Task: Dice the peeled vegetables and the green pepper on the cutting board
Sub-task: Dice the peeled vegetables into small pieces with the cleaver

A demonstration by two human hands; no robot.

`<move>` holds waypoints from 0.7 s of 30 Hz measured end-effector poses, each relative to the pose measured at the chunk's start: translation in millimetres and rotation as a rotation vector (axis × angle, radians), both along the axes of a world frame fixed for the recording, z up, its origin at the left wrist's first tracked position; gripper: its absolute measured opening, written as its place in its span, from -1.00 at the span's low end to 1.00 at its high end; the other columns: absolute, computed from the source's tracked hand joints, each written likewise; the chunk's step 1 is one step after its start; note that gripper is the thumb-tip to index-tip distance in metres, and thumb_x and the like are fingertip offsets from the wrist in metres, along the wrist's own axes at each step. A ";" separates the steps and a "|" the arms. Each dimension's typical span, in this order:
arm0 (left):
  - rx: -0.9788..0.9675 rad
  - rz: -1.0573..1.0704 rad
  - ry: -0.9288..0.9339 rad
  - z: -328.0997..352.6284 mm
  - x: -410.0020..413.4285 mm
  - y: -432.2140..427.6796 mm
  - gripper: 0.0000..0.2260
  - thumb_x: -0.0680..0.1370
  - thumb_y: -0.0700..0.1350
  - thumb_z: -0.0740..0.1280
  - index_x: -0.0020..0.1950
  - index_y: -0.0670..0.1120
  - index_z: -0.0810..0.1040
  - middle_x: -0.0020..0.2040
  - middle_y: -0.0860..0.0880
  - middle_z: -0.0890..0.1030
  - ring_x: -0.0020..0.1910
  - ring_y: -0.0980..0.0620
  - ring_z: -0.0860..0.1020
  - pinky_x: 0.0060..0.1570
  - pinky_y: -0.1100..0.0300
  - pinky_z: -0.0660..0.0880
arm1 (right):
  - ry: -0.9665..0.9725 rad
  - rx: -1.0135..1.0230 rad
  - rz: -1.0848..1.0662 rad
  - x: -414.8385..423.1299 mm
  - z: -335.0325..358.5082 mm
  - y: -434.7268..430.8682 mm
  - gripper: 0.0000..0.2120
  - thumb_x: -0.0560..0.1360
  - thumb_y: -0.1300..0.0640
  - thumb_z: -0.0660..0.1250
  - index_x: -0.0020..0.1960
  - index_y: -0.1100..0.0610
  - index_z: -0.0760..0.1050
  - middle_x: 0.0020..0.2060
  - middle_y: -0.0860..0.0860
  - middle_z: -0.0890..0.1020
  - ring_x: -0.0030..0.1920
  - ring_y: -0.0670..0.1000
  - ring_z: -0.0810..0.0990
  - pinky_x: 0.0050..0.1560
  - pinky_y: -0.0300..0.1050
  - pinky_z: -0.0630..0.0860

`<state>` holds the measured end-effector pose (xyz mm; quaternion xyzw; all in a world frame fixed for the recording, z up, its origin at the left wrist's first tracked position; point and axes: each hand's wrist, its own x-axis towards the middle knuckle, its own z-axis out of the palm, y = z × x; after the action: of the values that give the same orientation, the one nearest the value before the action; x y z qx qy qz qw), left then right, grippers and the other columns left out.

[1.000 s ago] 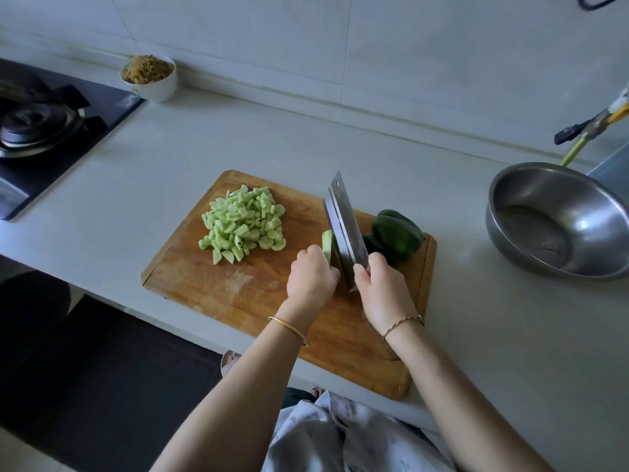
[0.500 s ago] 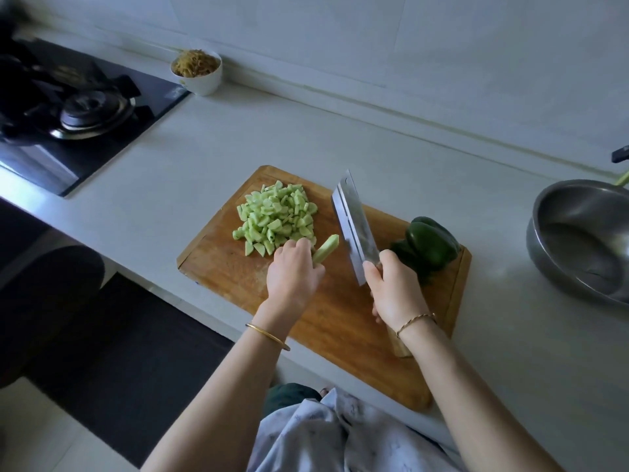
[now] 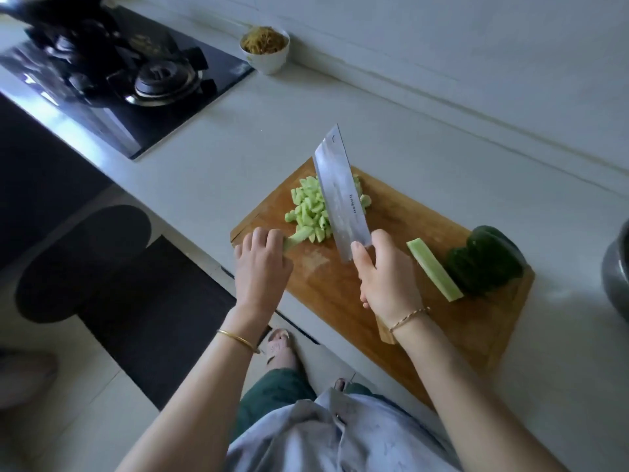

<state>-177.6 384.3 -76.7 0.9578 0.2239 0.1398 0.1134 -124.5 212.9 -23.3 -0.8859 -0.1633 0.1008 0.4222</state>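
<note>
Left hand point(image 3: 260, 264) grips a peeled strip point(image 3: 295, 238), right hand point(image 3: 388, 277) the cleaver point(image 3: 340, 199) overlapping diced pieces point(image 3: 308, 212).

A white bowl point(image 3: 267, 61) of shredded food stands beside the stove point(image 3: 160, 78).

Pale wall point(image 3: 476, 46) along the far side. White counter point(image 3: 340, 107) below it. Black gas stove point(image 3: 146, 80) at the far left, small white bowl point(image 3: 265, 57) of brown shreds just beside it. Metal bowl point(image 3: 616, 274) at the right edge. Light floor point(image 3: 85, 403) at the near left, with a dark mat point(image 3: 153, 301) and a dark round shape point(image 3: 81, 264). Soft, dim light.
</note>
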 end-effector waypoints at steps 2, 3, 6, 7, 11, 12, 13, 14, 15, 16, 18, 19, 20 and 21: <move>0.030 0.047 -0.005 0.4 -2.2 19.9 -0.74 0.30 -0.40 0.34 -0.05 -0.21 0.53 -0.12 -0.18 0.49 -0.15 -0.22 0.47 -0.12 -0.02 0.38 | 0.013 0.013 0.046 -1.1 -0.5 16.9 -0.75 0.62 0.02 0.17 -0.15 0.15 0.31 -0.42 0.02 0.49 -0.47 0.05 0.51 -0.47 0.00 0.50; 0.049 0.057 -0.007 0.8 -1.3 29.7 -0.72 0.29 -0.43 0.34 -0.05 -0.21 0.53 -0.13 -0.18 0.49 -0.17 -0.21 0.47 -0.12 -0.02 0.38 | 0.025 0.017 0.058 -1.9 -1.5 24.9 -0.74 0.62 0.02 0.17 -0.18 0.15 0.29 -0.42 0.03 0.49 -0.47 0.08 0.51 -0.47 0.02 0.50; 0.099 0.015 0.038 -0.7 7.0 54.4 -0.69 0.29 -0.47 0.33 -0.03 -0.21 0.53 -0.11 -0.18 0.48 -0.16 -0.20 0.46 -0.10 -0.06 0.38 | 0.056 0.006 0.061 -3.1 -7.1 46.6 -0.70 0.62 0.04 0.17 -0.24 0.10 0.22 -0.43 0.04 0.47 -0.50 0.07 0.48 -0.50 0.01 0.46; 0.107 -0.013 0.070 -2.0 10.8 61.8 -0.69 0.30 -0.46 0.34 -0.02 -0.21 0.53 -0.10 -0.18 0.48 -0.15 -0.20 0.46 -0.09 -0.06 0.39 | 0.068 -0.002 0.054 -3.1 -8.8 53.8 -0.70 0.62 0.04 0.17 -0.25 0.08 0.20 -0.44 0.02 0.46 -0.51 0.05 0.47 -0.52 -0.02 0.45; 0.044 -0.152 0.223 -9.3 21.2 84.2 -0.70 0.41 -0.35 0.32 0.11 -0.16 0.50 0.06 -0.16 0.48 0.02 -0.21 0.45 0.07 -0.06 0.33 | 0.128 -0.039 -0.001 -2.1 -15.3 79.7 -0.67 0.62 0.05 0.17 -0.28 0.05 0.18 -0.45 0.00 0.43 -0.54 0.00 0.44 -0.56 -0.11 0.39; -0.007 -0.191 0.252 -9.8 22.0 87.1 -0.67 0.42 -0.31 0.29 0.18 -0.15 0.47 0.14 -0.14 0.46 0.11 -0.19 0.42 0.14 -0.03 0.28 | 0.145 -0.044 -0.022 -1.4 -16.8 84.7 -0.67 0.62 0.05 0.17 -0.28 0.06 0.18 -0.44 0.00 0.43 -0.55 -0.01 0.43 -0.58 -0.14 0.37; -0.052 -0.218 0.262 -9.9 22.6 90.3 -0.64 0.43 -0.25 0.28 0.23 -0.12 0.46 0.20 -0.11 0.44 0.17 -0.16 0.38 0.19 -0.01 0.24 | 0.164 -0.044 -0.045 -0.4 -18.6 89.4 -0.68 0.62 0.06 0.17 -0.27 0.07 0.19 -0.44 0.01 0.43 -0.56 -0.02 0.43 -0.61 -0.18 0.34; -0.080 -0.236 0.257 -10.2 23.3 93.3 -0.62 0.45 -0.18 0.28 0.27 -0.10 0.45 0.23 -0.08 0.42 0.21 -0.13 0.36 0.22 0.00 0.22 | 0.183 -0.043 -0.067 0.2 -20.3 94.2 -0.68 0.62 0.06 0.17 -0.27 0.09 0.19 -0.43 0.03 0.43 -0.57 -0.02 0.42 -0.62 -0.22 0.32; -0.095 -0.249 0.248 -9.7 24.2 95.5 -0.62 0.47 -0.10 0.30 0.29 -0.08 0.44 0.24 -0.07 0.41 0.23 -0.11 0.34 0.24 0.01 0.20 | 0.199 -0.045 -0.087 0.2 -21.9 98.6 -0.69 0.62 0.06 0.17 -0.26 0.10 0.20 -0.42 0.04 0.44 -0.58 -0.03 0.42 -0.63 -0.25 0.31; -0.103 -0.266 0.242 -9.6 26.4 97.5 -0.63 0.51 -0.04 0.30 0.30 -0.06 0.44 0.23 -0.06 0.40 0.23 -0.10 0.34 0.25 0.02 0.20 | 0.210 -0.047 -0.105 0.1 -23.5 102.7 -0.69 0.62 0.06 0.17 -0.26 0.11 0.20 -0.42 0.04 0.44 -0.58 -0.03 0.41 -0.63 -0.27 0.30; -0.112 -0.303 0.243 -10.6 33.6 101.7 -0.69 0.56 -0.02 0.29 0.29 -0.03 0.45 0.22 -0.04 0.40 0.22 -0.07 0.34 0.23 0.05 0.20 | 0.218 -0.050 -0.140 0.4 -26.6 109.9 -0.69 0.62 0.06 0.17 -0.26 0.11 0.20 -0.41 0.06 0.44 -0.58 -0.02 0.41 -0.63 -0.27 0.31; -0.118 -0.322 0.244 -11.7 37.3 104.3 -0.72 0.57 -0.03 0.27 0.28 -0.02 0.45 0.21 -0.04 0.40 0.21 -0.06 0.35 0.22 0.07 0.20 | 0.221 -0.055 -0.156 0.9 -27.6 112.5 -0.69 0.62 0.06 0.17 -0.26 0.11 0.20 -0.40 0.07 0.45 -0.57 -0.01 0.42 -0.63 -0.26 0.31; -0.123 -0.340 0.244 -12.7 40.8 107.0 -0.74 0.58 -0.06 0.26 0.27 -0.01 0.45 0.20 -0.03 0.41 0.20 -0.06 0.36 0.21 0.09 0.21 | 0.229 -0.059 -0.172 1.6 -27.9 114.5 -0.69 0.62 0.06 0.16 -0.25 0.13 0.21 -0.38 0.08 0.46 -0.56 0.00 0.43 -0.63 -0.25 0.33; -0.125 -0.354 0.242 -13.7 43.4 109.8 -0.75 0.58 -0.09 0.25 0.27 0.00 0.46 0.19 -0.02 0.42 0.19 -0.06 0.36 0.19 0.10 0.21 | 0.241 -0.060 -0.188 2.3 -28.1 116.0 -0.70 0.62 0.05 0.16 -0.23 0.15 0.23 -0.37 0.09 0.47 -0.55 0.01 0.44 -0.62 -0.23 0.35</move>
<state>-134.2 494.1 -90.4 0.9831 0.0725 -0.0122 0.1676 -122.1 328.9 -51.5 -0.8910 -0.0247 0.1711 0.4198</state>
